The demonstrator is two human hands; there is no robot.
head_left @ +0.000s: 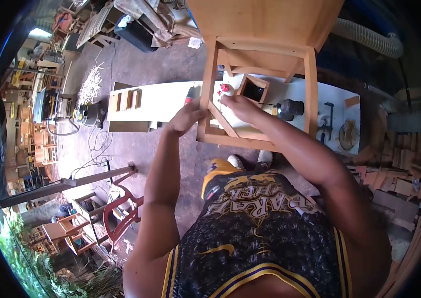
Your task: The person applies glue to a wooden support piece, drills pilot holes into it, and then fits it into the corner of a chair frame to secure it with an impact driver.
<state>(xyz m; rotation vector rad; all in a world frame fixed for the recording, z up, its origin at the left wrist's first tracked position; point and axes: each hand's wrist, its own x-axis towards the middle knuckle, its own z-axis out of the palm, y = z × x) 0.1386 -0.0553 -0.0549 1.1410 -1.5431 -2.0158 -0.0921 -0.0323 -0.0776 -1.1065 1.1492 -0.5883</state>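
A pale wooden chair frame [311, 97] with diagonal corner braces and a broad panel stands in front of me, over a white bench. My left hand [189, 118] is closed on its near left corner, fingers against the wood. Inside the frame, above the diagonal brace [224, 120], my right hand [240, 108] is pinched closed. What lies between its fingertips is too small to make out. Just beyond those fingers is a red and white object [225, 89]. A tool with a red and dark handle [189, 96] lies beyond my left hand.
The white bench top [163, 99] carries small wooden blocks [128, 99], an open wooden box [254, 89], a dark power tool [290, 109] and a clamp [327, 121]. A shop vacuum [90, 115] and cables lie on the floor at left. Stacked timber [399, 186] is at right.
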